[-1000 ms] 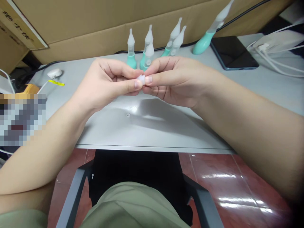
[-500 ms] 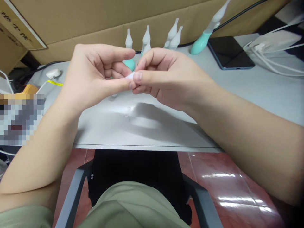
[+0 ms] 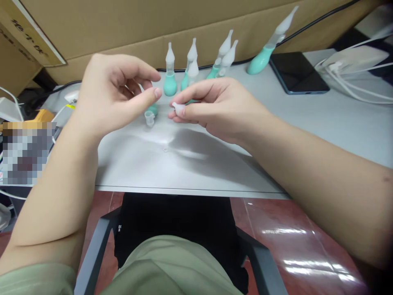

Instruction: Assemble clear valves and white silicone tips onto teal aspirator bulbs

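A small white nozzle tip (image 3: 178,109) is pinched between the thumb and fingers of my right hand (image 3: 221,107), its narrow end toward my left. My left hand (image 3: 112,92) hovers to the left with thumb and fingers apart and nothing visible in them. Just beyond its thumb, a clear plastic connector piece (image 3: 150,118) sits on the table beside a teal bulb (image 3: 153,108), which the hand partly covers. Behind my hands stands a nasal aspirator (image 3: 170,84) with a teal bulb, clear neck and white tip.
Several more aspirators are along the back, including a tilted one (image 3: 259,60) against the cardboard wall (image 3: 132,28). A dark phone (image 3: 299,73) lies right of it, near white cables (image 3: 346,80). A tiny clear ring (image 3: 165,150) rests on the grey table (image 3: 138,168).
My hands have moved apart. The left hand has let go of the white tip and drawn back to the left, while the right hand keeps it, slightly lower.
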`<state>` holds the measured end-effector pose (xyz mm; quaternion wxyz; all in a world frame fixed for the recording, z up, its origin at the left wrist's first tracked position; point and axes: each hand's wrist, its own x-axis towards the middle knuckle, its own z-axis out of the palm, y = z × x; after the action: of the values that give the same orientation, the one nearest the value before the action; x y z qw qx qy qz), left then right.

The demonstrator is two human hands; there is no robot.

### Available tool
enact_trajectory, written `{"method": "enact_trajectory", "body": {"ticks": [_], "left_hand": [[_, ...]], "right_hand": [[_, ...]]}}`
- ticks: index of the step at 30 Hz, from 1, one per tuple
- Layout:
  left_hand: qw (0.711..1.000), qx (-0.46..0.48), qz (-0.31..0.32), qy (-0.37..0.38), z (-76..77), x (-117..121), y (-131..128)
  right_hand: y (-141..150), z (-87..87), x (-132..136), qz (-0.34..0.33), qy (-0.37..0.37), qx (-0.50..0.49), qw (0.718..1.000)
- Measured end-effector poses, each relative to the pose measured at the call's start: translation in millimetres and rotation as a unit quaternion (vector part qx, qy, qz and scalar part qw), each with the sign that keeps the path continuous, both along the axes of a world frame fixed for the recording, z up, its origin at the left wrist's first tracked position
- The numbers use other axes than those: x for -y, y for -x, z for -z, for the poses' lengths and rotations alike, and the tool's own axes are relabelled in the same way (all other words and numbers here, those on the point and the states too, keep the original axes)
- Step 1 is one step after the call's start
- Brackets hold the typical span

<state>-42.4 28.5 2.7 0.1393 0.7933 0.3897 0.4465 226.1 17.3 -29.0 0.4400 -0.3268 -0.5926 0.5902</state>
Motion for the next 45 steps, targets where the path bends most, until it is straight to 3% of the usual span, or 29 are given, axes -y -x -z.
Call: {"method": "enact_trajectory", "body": {"ticks": [7, 13, 20, 24, 29, 33, 39, 42, 45], "left_hand": [[0.989, -0.129, 0.003, 0.071, -13.5, 16.6, 7.1], [0.972, -0.203, -0.068, 0.095, -26.8, 23.5, 3.6], [0.960, -0.257, -0.051, 0.104, -14.1, 3.2, 20.5], [0.956, -0.263, -0.044, 0.121, -9.6, -2.1, 23.3], [0.947, -0.287, -0.048, 0.135, -9.6, -0.1, 16.7], [0.923, -0.340, -0.071, 0.165, -10.6, 3.5, 6.1], [0.906, -0.385, -0.052, 0.170, -8.8, 4.7, 0.5], [0.917, -0.369, -0.044, 0.146, -6.4, 4.7, 1.2], [0.956, -0.277, -0.007, 0.097, -2.9, 7.7, -3.1]], "right_hand": [[12.3, 15.7, 0.0, -0.065, -0.159, 0.161, 0.972], [26.0, 22.6, 1.5, -0.107, -0.250, 0.251, 0.929], [6.5, 16.8, 3.7, -0.077, -0.250, 0.306, 0.916], [1.2, 10.9, 4.6, -0.103, -0.237, 0.348, 0.901], [1.2, 7.3, 2.1, -0.134, -0.253, 0.366, 0.885], [-5.5, 5.8, -1.8, -0.167, -0.277, 0.351, 0.879], [-0.4, 6.1, 1.8, -0.154, -0.250, 0.365, 0.883], [5.5, 9.4, 5.1, -0.137, -0.242, 0.363, 0.889], [5.5, 14.0, 3.5, -0.140, -0.255, 0.342, 0.894]]}}
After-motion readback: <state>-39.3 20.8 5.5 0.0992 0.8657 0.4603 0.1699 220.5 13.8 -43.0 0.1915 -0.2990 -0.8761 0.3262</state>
